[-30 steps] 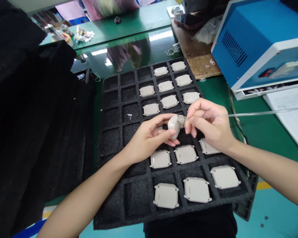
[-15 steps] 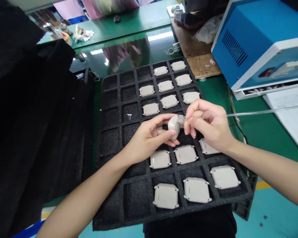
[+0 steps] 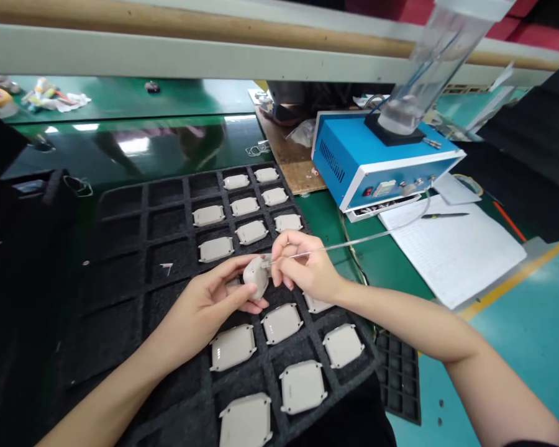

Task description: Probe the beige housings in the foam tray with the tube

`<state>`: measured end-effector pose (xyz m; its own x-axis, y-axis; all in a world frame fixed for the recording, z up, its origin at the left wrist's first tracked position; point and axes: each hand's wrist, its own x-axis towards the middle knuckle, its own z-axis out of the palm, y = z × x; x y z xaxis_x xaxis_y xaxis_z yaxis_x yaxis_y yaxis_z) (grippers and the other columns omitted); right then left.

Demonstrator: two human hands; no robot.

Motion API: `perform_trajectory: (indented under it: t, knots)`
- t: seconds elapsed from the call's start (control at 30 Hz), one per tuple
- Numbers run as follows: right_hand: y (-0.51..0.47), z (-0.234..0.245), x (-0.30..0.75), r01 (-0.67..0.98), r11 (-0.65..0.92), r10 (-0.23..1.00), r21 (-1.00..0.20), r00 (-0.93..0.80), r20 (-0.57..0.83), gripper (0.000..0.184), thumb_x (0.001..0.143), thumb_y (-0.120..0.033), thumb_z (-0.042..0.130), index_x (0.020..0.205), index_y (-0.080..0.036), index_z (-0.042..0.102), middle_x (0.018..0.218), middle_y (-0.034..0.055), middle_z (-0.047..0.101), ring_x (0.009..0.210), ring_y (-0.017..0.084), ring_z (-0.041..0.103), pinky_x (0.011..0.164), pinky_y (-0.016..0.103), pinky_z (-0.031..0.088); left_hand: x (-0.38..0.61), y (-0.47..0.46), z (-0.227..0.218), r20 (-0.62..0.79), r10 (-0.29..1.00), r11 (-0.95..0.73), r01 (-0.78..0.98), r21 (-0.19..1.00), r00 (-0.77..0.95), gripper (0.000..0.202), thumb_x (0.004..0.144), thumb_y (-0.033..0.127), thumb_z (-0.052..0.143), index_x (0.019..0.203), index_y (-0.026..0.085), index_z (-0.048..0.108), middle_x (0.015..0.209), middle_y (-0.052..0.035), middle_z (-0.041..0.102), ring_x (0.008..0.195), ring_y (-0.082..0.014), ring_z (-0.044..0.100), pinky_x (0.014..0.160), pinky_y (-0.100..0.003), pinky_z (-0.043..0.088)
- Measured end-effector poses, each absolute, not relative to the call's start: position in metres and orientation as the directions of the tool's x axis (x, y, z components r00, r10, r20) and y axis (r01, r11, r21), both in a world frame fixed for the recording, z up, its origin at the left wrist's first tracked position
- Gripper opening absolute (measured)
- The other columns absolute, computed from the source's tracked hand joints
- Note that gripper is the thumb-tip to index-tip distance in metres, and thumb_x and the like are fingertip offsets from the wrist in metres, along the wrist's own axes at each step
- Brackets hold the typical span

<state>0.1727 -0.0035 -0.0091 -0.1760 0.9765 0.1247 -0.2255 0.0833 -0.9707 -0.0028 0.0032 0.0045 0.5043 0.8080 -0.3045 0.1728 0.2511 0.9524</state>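
My left hand (image 3: pixel 223 295) pinches a beige watch case (image 3: pixel 256 277) between thumb and fingers, tilted on edge above the black foam tray (image 3: pixel 177 388). My right hand (image 3: pixel 307 264) is closed on the end of a thin clear tube (image 3: pixel 368 238). A small clear tip (image 3: pixel 264 264) at that end meets or nearly meets the case; contact cannot be told. The tube runs right to the front of a blue box-shaped machine (image 3: pixel 349 162). More beige cases, such as this one (image 3: pixel 282 323), lie in the tray's compartments around my hands.
A clear cylinder (image 3: pixel 419 74) with some liquid stands on the machine. Written sheets (image 3: pixel 461 248) and a dark pen (image 3: pixel 445 215) lie to the right. Dark foam (image 3: pixel 9 261) is stacked at left. A shelf beam (image 3: pixel 190 53) crosses the top, and another black tray (image 3: pixel 398 375) sits low right.
My view has swung up and to the right, bringing the whole machine, its cylinder and the papers into sight. Both hands keep their hold on the watch case and tube.
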Motion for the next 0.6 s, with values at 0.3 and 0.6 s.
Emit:
perform_trajectory:
  t: [0.3,0.6]
  knots:
    - [-0.0030,-0.0107,0.1736,-0.234,0.080,0.973,-0.969,-0.194,0.127,0.010,0.066,-0.009,0.046,0.071,-0.017,0.047,0.047,-0.0073,0.056,0.035,0.005,0.043,0.039,0.016,0.034,-0.0028,0.0026,0.0074,-0.323,0.807,0.260,0.194,0.946,0.494,0.050,0.078,0.038,0.065,0.120,0.016,0.050,0.093,-0.0043,0.065,0.072,-0.0170,0.067,0.072,-0.029,0.059]
    - [-0.0028,-0.0113,0.1730,-0.233,0.075,0.974,-0.970,-0.191,0.122,0.010,0.065,-0.010,0.046,0.070,-0.017,0.048,0.047,-0.0072,0.056,0.034,0.005,0.042,0.038,0.016,0.034,-0.0032,0.0020,0.0073,-0.319,0.803,0.259,0.187,0.948,0.503,0.053,0.078,0.038,0.065,0.122,0.015,0.048,0.094,-0.0049,0.064,0.073,-0.0173,0.067,0.072,-0.029,0.058]
